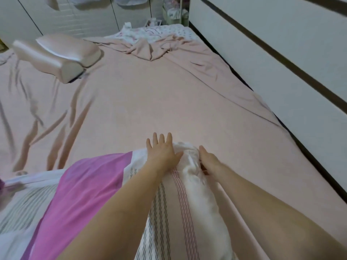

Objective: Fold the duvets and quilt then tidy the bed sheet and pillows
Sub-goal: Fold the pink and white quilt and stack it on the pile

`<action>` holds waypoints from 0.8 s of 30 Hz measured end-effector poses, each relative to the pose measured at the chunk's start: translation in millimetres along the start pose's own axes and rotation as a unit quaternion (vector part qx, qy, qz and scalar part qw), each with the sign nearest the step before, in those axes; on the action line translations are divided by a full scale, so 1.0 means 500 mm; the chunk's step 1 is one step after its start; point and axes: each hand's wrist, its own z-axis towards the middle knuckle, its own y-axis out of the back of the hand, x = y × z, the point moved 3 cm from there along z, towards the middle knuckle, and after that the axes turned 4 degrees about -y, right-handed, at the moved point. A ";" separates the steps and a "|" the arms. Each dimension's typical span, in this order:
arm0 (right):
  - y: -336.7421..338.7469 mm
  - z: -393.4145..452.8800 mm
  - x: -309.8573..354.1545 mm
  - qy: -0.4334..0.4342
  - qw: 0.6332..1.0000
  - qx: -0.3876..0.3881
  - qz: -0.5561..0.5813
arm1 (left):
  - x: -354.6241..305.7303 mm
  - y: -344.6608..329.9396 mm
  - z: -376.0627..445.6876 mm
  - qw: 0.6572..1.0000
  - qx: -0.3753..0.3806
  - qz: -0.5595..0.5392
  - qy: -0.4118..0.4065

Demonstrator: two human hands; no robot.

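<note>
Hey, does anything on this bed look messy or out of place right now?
Yes. The pink sheet is bunched into wrinkles at the far end, and the contoured pillow sits skewed near the left edge.

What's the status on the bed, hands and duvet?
Left hand flat on the striped duvet, fingers spread. Right hand at the duvet's right edge, grip unclear. Pink sheet rumpled at far end. Pillow far left, clear of hands.

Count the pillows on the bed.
1: a pink contoured pillow lies at the far left of the bed sheet. Others may be hidden outside the view.
</note>
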 end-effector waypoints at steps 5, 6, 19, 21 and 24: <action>-0.026 -0.030 0.052 0.001 0.986 0.065 0.153 | 0.027 -0.051 0.026 0.996 0.081 -0.043 0.015; -0.029 -0.061 0.067 0.018 0.983 0.082 0.163 | 0.031 -0.048 0.023 0.994 0.074 -0.080 0.015; 0.033 -0.364 0.500 0.258 0.919 0.018 0.299 | 0.062 0.316 -0.128 0.916 -0.378 -0.132 0.037; 0.046 -0.403 0.555 0.299 0.908 0.019 0.294 | 0.065 0.385 -0.138 0.901 -0.407 -0.137 0.058; 0.051 -0.438 0.609 0.335 0.891 0.020 0.304 | 0.072 0.440 -0.127 0.893 -0.402 -0.157 0.125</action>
